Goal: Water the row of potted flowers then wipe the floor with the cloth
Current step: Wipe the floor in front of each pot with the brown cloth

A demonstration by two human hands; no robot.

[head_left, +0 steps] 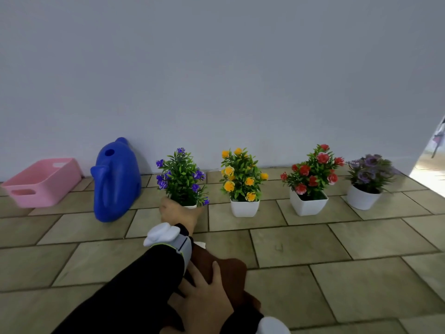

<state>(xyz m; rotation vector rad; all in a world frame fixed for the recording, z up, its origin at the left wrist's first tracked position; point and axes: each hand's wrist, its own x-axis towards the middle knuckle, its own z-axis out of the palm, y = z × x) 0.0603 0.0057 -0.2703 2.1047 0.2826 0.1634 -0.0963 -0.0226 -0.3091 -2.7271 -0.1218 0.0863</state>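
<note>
Single head-worn view, wide-angle, set low and close to the tiled floor [313, 249]. Faces forward and slightly down toward a plain wall [216, 68]. Row of potted flowers [243, 179] at mid-distance along the wall's foot, square-on. Wearer's forearms nearest the lens, entering from the bottom edge. Doorway glimpsed at far right. No second view to compare.

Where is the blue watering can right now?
In the head view, the watering can stands on the floor at left against the wall, between the pink basket and the purple-flowered pot.
</note>
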